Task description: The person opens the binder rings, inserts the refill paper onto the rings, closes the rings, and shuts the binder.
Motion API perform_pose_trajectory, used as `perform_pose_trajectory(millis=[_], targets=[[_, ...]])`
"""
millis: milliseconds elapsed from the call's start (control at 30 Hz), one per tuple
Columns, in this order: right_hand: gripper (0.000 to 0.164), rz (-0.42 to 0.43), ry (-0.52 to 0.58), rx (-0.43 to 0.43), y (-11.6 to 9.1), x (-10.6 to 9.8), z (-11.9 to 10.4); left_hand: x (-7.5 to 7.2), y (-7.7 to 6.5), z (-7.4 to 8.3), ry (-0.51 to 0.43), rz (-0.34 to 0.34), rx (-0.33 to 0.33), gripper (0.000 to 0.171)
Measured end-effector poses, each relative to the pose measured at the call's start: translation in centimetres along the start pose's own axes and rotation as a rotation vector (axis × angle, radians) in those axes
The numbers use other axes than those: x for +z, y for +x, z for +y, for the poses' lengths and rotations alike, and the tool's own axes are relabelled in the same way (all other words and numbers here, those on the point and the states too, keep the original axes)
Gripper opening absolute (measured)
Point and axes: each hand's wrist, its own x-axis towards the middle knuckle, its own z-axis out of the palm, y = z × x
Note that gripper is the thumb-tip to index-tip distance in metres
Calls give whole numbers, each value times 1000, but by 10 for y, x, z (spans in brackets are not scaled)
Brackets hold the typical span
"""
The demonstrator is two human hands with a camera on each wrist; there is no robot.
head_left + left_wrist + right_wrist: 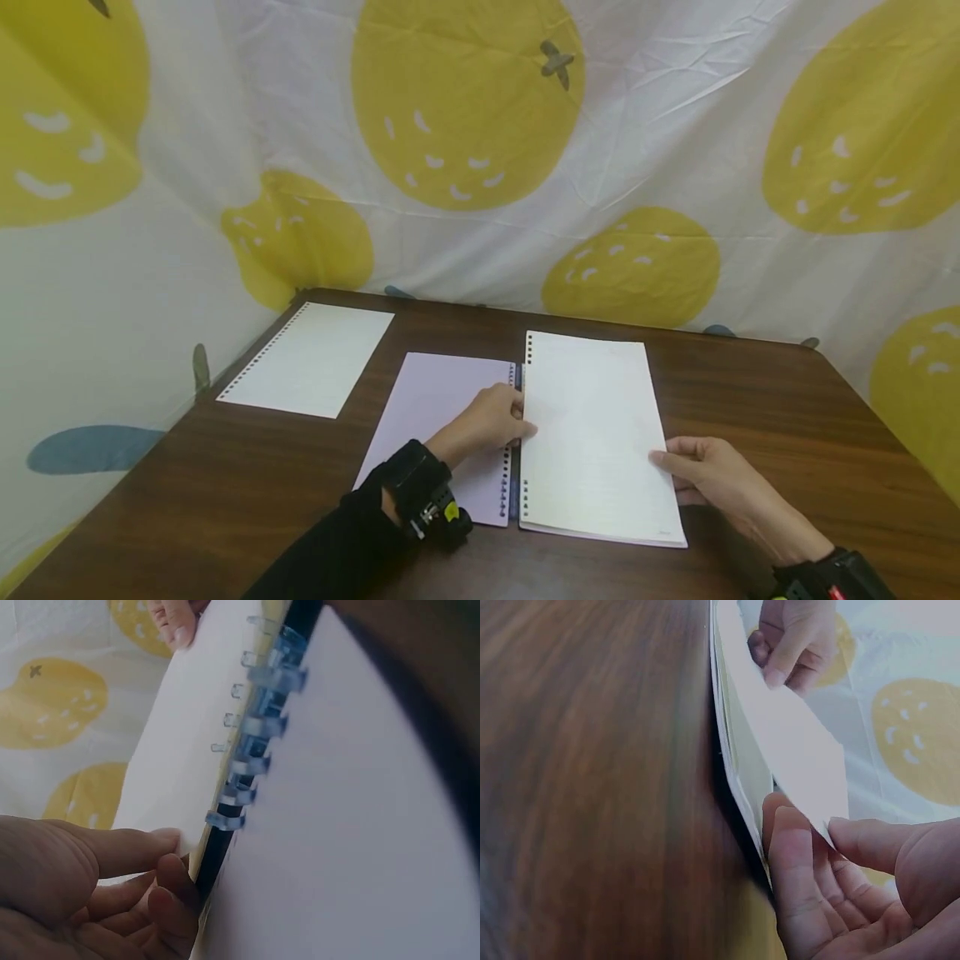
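A loose-leaf notebook lies open on the table, its lilac cover (442, 392) folded out to the left. Translucent blue binder rings (255, 724) stand up along its spine in the left wrist view. On the right side, a white hole-punched sheet (588, 433) covers the pages below. My left hand (491, 417) pinches the sheet's left edge beside the rings, thumb on top. At the opposite edge my right hand (708, 475) pinches the sheet between thumb and fingers. In the right wrist view the sheet (799, 742) bows up, apart from the pages beneath.
Another white hole-punched sheet (307, 358) lies at the table's back left, its holes facing left. The dark wooden table (780, 408) ends at a hanging white cloth (465, 258) printed with yellow fruit, at the back and on both sides.
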Motion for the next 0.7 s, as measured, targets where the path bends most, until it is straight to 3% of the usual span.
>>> perform_pose_trajectory(millis=[100,267,433,700], targets=[[42,7,-13,-1,0,1,0,2,3,-3,2,4,13,17],[49,28,-65,13,1,1,1,4,4,-6,-15,1,25,51],[56,28,-91,10,0,1,0,5,4,-8,-24,-7,37,36],[67,14,-103,-25,0,-1,-1,6,2,-6,6,-9,25,54]])
